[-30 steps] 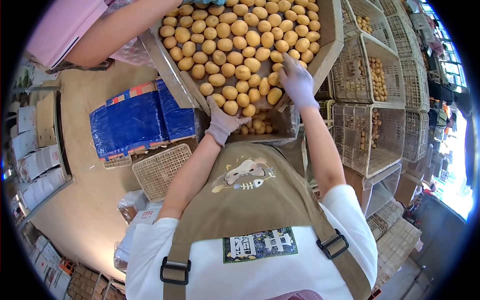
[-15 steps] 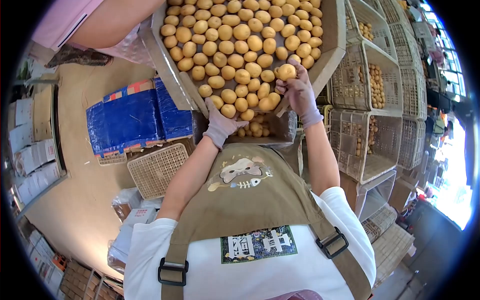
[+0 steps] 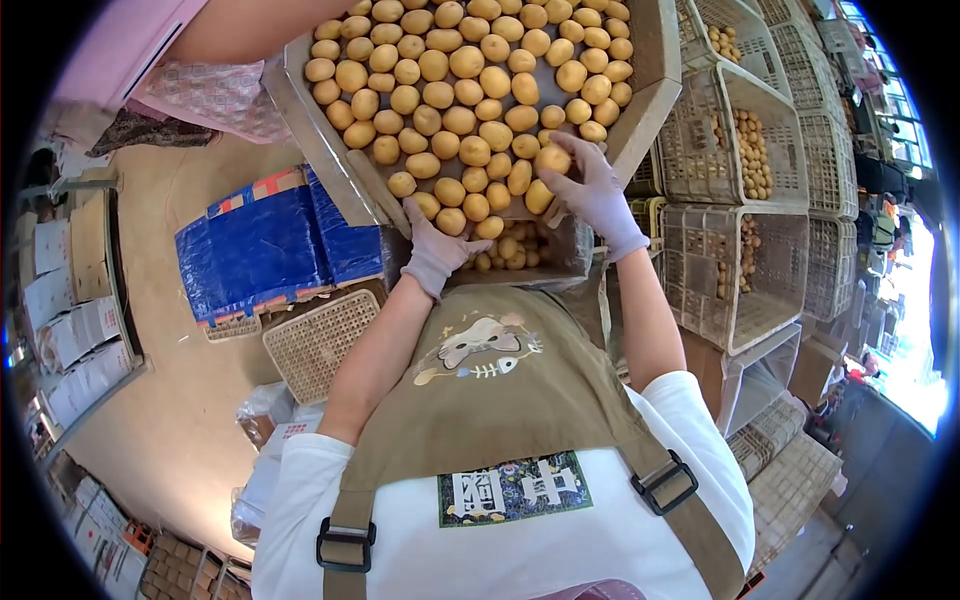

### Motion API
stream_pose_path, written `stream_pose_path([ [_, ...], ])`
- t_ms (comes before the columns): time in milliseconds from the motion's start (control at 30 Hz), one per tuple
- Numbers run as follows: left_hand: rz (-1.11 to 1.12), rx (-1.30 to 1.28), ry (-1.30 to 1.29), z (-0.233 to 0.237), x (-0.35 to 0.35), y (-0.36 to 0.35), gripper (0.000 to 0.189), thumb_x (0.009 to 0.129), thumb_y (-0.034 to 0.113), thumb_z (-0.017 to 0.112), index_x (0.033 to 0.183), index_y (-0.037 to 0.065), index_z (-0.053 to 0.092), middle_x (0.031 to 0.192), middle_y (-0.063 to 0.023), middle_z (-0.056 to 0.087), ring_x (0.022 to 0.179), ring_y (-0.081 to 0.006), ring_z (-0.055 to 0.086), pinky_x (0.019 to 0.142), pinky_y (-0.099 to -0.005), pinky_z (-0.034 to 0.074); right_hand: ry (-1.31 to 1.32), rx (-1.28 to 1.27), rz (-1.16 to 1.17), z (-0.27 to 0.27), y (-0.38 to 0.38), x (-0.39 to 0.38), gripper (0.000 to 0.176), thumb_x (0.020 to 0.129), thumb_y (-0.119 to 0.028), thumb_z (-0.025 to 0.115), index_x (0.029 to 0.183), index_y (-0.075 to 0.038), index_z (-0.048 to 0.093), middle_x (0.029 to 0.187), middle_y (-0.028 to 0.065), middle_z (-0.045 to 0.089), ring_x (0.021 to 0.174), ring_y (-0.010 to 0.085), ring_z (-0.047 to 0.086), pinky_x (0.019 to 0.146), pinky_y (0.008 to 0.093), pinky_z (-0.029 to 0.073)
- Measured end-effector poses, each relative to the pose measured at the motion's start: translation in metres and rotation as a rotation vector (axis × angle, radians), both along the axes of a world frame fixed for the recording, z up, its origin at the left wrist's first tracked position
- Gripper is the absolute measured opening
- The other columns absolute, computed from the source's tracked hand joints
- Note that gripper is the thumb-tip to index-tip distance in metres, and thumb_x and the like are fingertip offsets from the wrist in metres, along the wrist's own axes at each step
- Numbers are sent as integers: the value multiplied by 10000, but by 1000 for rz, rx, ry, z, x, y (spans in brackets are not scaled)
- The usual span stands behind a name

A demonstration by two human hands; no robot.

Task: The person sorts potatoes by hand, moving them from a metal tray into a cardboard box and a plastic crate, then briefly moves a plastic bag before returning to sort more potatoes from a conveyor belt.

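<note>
Many small round yellow potatoes (image 3: 466, 62) are spread over a wide, wood-edged tray (image 3: 650, 112) that narrows toward me. My right hand (image 3: 592, 195), in a pale thin glove, grips one potato (image 3: 553, 158) between thumb and fingers above the tray's near right side. At the narrow mouth, my gloved left hand (image 3: 438, 248) rests with thumb and fingers spread beside the potatoes there, closing on none. Just below the mouth, against my apron, a box (image 3: 573, 256) contains more potatoes (image 3: 515, 246).
Stacked plastic crates (image 3: 765, 255) stand on the right, some with potatoes inside. Left of the tray are a blue-covered stack (image 3: 255, 240) and an upturned pale crate (image 3: 320, 343). Another person's arm (image 3: 250, 38) and pink sleeve reach in at the upper left.
My right hand has moved left and slightly down with the potato. Potatoes on the tray have shifted, leaving a gap near the right side. My left hand stays at the mouth.
</note>
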State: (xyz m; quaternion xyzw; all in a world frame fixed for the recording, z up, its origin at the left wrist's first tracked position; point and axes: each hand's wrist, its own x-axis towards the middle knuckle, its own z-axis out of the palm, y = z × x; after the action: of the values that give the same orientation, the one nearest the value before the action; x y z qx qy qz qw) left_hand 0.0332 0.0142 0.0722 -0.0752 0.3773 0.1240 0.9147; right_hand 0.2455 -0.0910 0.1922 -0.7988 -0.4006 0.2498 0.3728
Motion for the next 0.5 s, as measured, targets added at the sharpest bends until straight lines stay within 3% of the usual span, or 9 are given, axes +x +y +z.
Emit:
stream_pose_path([
  [33,-1,2,18,-2,-1,0,1009,787,910,348,1551,254,291,1611,-38,289,1485,-336,243,1118,-746,84,54,-58,-37,2,5,-1,419,927,-300,650,1262,-52,611,1253,131,605,1042,278,635,941,369,495],
  [167,-19,49,81,-22,-3,-6,987,802,890,373,1550,252,285,1601,-43,297,1478,-347,248,1129,-725,99,-298,-321,-105,-10,46,31,387,937,-257,583,1296,-113,574,1249,186,607,1084,382,624,920,466,501],
  [300,34,34,-56,-19,-4,-5,961,819,864,398,1540,237,300,1590,-53,306,1464,-365,268,1124,-719,158,-502,-721,43,-32,81,39,485,903,-265,581,1381,-218,512,1278,175,585,1163,352,608,954,460,502],
  [400,59,27,-97,-7,-2,-5,957,825,857,399,1537,224,307,1591,-61,301,1455,-380,282,1112,-721,201,-427,-635,52,-28,77,44,522,883,-232,611,1386,-171,489,1368,217,483,1154,378,605,924,465,523],
  [500,96,1,-138,-7,-1,-5,951,834,850,400,1539,220,302,1591,-65,297,1450,-393,284,1099,-729,241,-368,-568,32,-35,75,48,558,844,-239,642,1377,-146,506,1279,219,566,1147,386,615,922,461,520],
])
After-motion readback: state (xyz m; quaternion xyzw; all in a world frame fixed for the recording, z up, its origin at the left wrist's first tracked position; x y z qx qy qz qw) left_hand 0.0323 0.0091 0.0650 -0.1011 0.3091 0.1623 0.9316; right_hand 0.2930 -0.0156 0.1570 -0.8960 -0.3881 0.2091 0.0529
